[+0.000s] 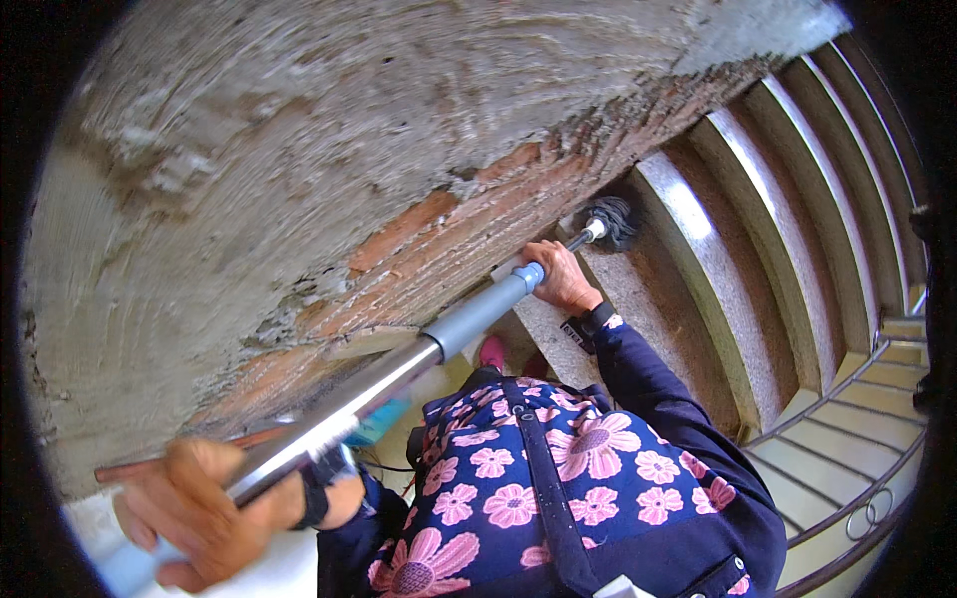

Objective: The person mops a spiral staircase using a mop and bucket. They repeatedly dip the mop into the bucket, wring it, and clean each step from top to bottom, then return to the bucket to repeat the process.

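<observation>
A mop with a long metal and grey-blue handle (384, 384) slants from the lower left up toward the stairs. Its dark stringy head (615, 221) rests on a step, close against the wall, joined by a white collar. My left hand (204, 508) is wrapped round the upper end of the handle and is a little blurred. Farther down, near the blue joint, my right hand (560, 277) grips the same handle, with a dark band at the wrist. Both arms wear dark sleeves.
Curving stone stairs (713, 234) rise to the right, with a metal railing (847, 419) along their outer side. A rough wall (329, 120) with bare brick stands at the left. A pink shoe (491, 352) shows below, and a teal object (377, 423) lies beneath the handle.
</observation>
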Demonstrator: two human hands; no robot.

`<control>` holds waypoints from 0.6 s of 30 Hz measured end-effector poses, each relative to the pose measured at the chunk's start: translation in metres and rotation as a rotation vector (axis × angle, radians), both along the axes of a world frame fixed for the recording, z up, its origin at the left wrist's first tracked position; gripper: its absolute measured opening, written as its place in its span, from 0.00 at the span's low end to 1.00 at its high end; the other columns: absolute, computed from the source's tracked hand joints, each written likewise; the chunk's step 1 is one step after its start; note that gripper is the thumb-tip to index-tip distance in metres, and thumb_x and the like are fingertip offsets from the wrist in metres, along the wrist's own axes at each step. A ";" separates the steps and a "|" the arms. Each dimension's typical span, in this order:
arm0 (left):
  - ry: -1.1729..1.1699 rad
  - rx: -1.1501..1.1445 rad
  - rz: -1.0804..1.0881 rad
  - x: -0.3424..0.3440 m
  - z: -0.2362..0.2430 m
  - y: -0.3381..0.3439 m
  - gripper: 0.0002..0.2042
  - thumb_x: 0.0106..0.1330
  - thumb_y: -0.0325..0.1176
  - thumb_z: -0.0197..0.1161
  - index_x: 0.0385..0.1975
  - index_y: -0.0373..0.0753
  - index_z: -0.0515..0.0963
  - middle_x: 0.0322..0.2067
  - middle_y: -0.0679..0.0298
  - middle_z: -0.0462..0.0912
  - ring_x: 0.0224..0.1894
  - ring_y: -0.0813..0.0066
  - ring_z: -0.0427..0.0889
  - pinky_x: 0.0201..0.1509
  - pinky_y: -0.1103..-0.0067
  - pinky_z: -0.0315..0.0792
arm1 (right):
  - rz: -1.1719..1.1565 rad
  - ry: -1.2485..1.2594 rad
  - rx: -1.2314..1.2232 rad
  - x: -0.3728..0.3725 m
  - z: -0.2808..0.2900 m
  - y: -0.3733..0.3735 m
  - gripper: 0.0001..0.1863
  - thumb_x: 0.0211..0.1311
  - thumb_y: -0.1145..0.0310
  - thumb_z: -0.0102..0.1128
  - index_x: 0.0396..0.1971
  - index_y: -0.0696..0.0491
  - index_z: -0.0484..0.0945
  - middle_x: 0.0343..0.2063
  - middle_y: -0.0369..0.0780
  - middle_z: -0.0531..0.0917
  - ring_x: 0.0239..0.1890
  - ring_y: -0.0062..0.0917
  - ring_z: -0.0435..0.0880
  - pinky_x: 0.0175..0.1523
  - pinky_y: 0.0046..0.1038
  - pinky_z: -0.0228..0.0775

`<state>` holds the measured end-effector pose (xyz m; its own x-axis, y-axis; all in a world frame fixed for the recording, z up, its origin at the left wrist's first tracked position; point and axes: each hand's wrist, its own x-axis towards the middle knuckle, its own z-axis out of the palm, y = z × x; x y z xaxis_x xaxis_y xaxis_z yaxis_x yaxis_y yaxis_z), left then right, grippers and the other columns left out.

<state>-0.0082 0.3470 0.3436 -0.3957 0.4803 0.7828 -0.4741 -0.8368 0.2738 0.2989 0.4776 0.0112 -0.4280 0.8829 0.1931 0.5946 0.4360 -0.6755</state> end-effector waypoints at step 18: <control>0.070 -0.223 0.196 -0.033 0.002 -0.043 0.10 0.58 0.33 0.58 0.26 0.40 0.63 0.14 0.72 0.60 0.13 0.86 0.56 0.19 0.87 0.49 | 0.000 0.017 0.018 -0.031 -0.004 -0.035 0.11 0.35 0.67 0.63 0.23 0.47 0.72 0.23 0.39 0.78 0.34 0.36 0.79 0.42 0.36 0.65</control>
<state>-0.0414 0.3036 0.3451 -0.4465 0.5635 0.6951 -0.2831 -0.8258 0.4877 0.2676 0.4431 0.0075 -0.4243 0.8794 0.2160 0.5831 0.4478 -0.6778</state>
